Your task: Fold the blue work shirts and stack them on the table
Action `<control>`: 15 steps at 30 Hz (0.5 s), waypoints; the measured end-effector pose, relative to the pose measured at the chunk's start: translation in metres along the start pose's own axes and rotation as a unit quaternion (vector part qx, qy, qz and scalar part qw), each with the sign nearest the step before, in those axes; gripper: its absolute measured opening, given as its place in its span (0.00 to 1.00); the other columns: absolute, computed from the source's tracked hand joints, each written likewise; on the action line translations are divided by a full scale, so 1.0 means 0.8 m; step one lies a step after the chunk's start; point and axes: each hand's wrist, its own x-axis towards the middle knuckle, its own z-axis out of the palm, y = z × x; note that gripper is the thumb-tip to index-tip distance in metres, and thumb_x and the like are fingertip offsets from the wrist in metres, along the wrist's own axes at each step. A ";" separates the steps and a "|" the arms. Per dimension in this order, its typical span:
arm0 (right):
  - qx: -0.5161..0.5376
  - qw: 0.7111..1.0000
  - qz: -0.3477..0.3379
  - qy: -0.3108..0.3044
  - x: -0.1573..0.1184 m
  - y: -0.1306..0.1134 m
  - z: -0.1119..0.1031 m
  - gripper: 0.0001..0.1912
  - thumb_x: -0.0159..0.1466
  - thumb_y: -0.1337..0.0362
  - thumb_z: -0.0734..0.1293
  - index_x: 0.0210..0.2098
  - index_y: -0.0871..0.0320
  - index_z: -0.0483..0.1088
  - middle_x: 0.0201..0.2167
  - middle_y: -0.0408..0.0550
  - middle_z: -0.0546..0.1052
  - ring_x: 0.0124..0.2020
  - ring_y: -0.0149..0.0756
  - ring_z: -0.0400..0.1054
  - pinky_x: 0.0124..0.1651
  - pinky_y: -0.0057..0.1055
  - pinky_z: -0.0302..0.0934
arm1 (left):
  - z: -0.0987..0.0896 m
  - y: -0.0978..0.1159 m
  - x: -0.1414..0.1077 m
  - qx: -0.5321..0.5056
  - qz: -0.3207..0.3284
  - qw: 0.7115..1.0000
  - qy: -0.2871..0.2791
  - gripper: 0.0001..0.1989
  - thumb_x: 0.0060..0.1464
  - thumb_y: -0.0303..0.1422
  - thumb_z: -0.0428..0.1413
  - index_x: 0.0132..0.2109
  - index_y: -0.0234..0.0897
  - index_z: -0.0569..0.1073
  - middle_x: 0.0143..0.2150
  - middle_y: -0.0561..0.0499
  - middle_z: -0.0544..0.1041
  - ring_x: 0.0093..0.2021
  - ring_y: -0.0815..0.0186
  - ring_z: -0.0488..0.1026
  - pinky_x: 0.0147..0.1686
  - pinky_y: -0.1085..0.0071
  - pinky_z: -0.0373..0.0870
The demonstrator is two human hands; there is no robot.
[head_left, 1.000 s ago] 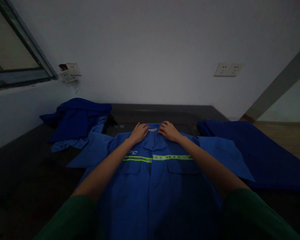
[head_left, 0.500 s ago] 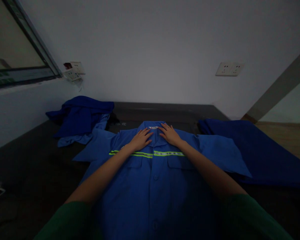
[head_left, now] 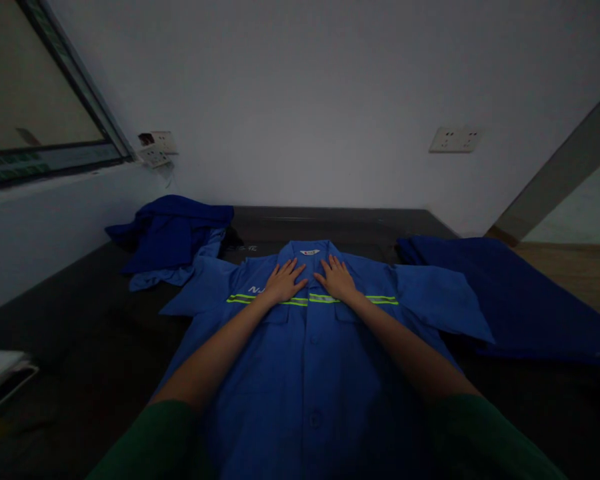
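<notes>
A blue short-sleeved work shirt (head_left: 280, 360) lies spread out face up, its collar toward the wall and its sleeves out to both sides. Yellow-green reflective strips cross its chest, and white letters show beside my left hand. My left hand (head_left: 283, 283) rests flat on the chest left of the button front, fingers spread. On the other side of the front, my right hand (head_left: 338, 279) lies flat below the collar, its fingers also apart. Neither hand grips the cloth. My forearms cover parts of the strips and chest pockets.
Crumpled blue clothes (head_left: 170, 233) lie at the back left. A folded dark blue cloth (head_left: 485, 287) lies on the right, partly under the shirt's sleeve. A white object (head_left: 3, 373) sits at the left edge. Wall sockets (head_left: 455, 140) are above the dark table (head_left: 330, 213).
Both hands have slid slightly down the shirt from the collar toward the chest strips, still flat. More of the collar and the white letters now show. The view has shifted a little.
</notes>
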 end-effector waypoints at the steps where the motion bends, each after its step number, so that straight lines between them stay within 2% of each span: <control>1: 0.000 1.000 0.001 0.000 0.001 -0.001 -0.002 0.35 0.69 0.48 0.53 0.67 0.66 0.51 0.68 0.65 0.48 0.70 0.48 0.39 0.68 0.45 0.36 | 0.000 -0.001 0.003 0.002 0.000 1.000 -0.004 0.30 0.62 0.50 0.42 0.68 0.47 0.54 0.71 0.47 0.47 0.70 0.56 0.44 0.66 0.50 0.40; 5: 0.009 1.000 0.006 0.002 -0.001 -0.005 -0.011 0.34 0.69 0.50 0.55 0.67 0.66 0.51 0.68 0.65 0.49 0.69 0.49 0.42 0.67 0.45 0.38 | -0.001 -0.005 0.008 0.000 0.012 1.000 -0.007 0.30 0.62 0.50 0.42 0.68 0.46 0.54 0.71 0.46 0.47 0.71 0.56 0.44 0.66 0.49 0.39; 8: 0.033 0.999 0.007 0.018 -0.009 -0.001 -0.020 0.33 0.69 0.52 0.55 0.66 0.67 0.52 0.67 0.64 0.53 0.68 0.48 0.45 0.67 0.44 0.41 | -0.008 -0.015 0.004 -0.035 0.018 0.999 0.029 0.29 0.64 0.46 0.43 0.68 0.41 0.54 0.71 0.43 0.49 0.70 0.58 0.48 0.65 0.54 0.46; 10: 0.041 0.998 0.019 0.038 -0.017 0.006 -0.023 0.32 0.69 0.52 0.54 0.66 0.68 0.53 0.66 0.65 0.55 0.68 0.47 0.46 0.66 0.43 0.44 | -0.017 -0.028 -0.004 -0.036 0.000 0.997 0.066 0.27 0.64 0.42 0.42 0.67 0.38 0.57 0.70 0.41 0.53 0.69 0.58 0.51 0.65 0.56 0.49; 12: 0.031 0.998 0.033 0.042 -0.024 0.014 -0.022 0.33 0.69 0.52 0.54 0.65 0.68 0.55 0.66 0.66 0.56 0.67 0.49 0.48 0.65 0.44 0.46 | -0.025 -0.043 -0.015 0.004 -0.035 0.996 0.086 0.25 0.64 0.40 0.44 0.65 0.37 0.59 0.68 0.41 0.57 0.69 0.55 0.50 0.65 0.53 0.48; 15: -0.002 0.999 0.032 0.020 -0.031 0.019 -0.012 0.35 0.68 0.49 0.56 0.65 0.68 0.55 0.66 0.66 0.55 0.67 0.51 0.47 0.65 0.46 0.44 | -0.029 -0.059 -0.031 0.065 -0.088 0.993 0.052 0.27 0.63 0.43 0.44 0.66 0.41 0.59 0.69 0.43 0.56 0.69 0.50 0.47 0.64 0.45 0.43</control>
